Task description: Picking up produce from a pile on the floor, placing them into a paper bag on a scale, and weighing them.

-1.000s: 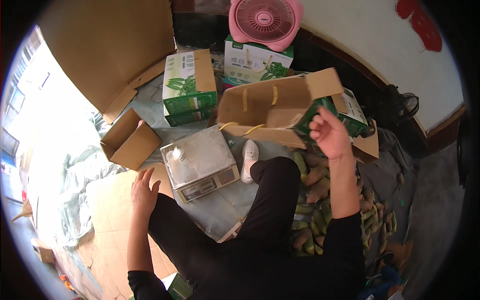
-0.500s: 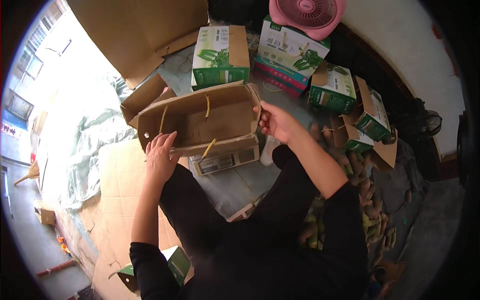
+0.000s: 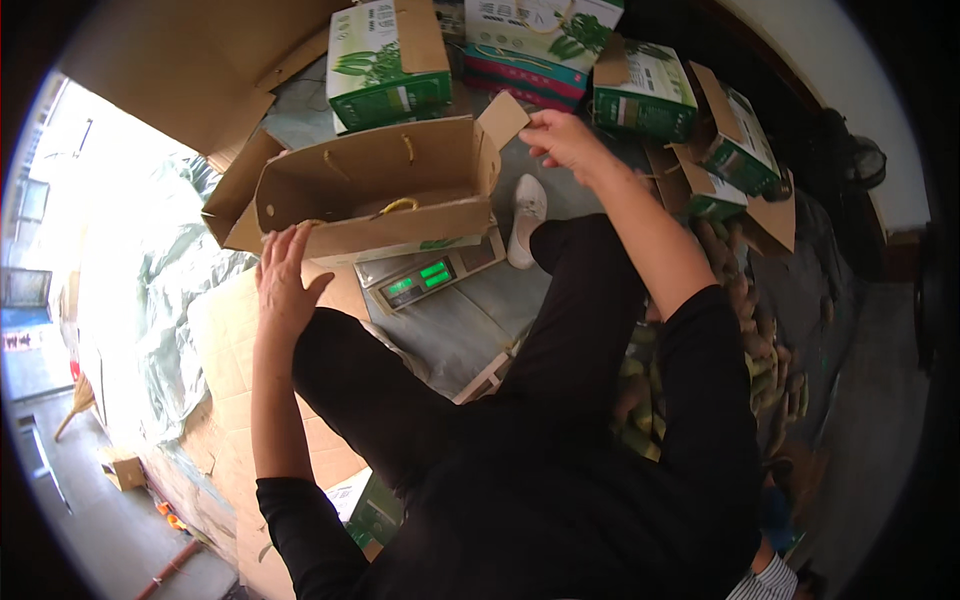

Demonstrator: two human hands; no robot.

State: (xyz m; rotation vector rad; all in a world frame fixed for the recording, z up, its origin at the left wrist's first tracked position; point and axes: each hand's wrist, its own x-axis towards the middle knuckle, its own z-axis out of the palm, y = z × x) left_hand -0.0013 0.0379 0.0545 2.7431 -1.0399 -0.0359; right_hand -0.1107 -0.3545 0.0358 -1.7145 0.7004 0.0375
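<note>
In front of my knees an open cardboard box (image 3: 370,195) with yellow rope handles sits on a digital scale (image 3: 420,280), its green display lit. The inside I can see is bare brown card. My left hand (image 3: 287,285) rests at the box's near left corner, fingers stretched out along the edge. At the opposite end my right hand (image 3: 570,145) pinches the corner of the box's raised end flap (image 3: 503,120) between thumb and fingers.
White and green printed boxes (image 3: 390,65) stand beyond, beside a stack with a teal and pink box (image 3: 525,75). Right of my leg lies a pile of oblong vegetables (image 3: 745,320). Flat cardboard (image 3: 225,350) and crumpled plastic sheeting (image 3: 180,330) lie to the left. A striped sleeve (image 3: 765,580) shows lower right.
The box has come down level onto the scale, whose display is now lit. Its right end flap has swung outward with my right hand. My left hand's fingers have moved outside the near edge.
</note>
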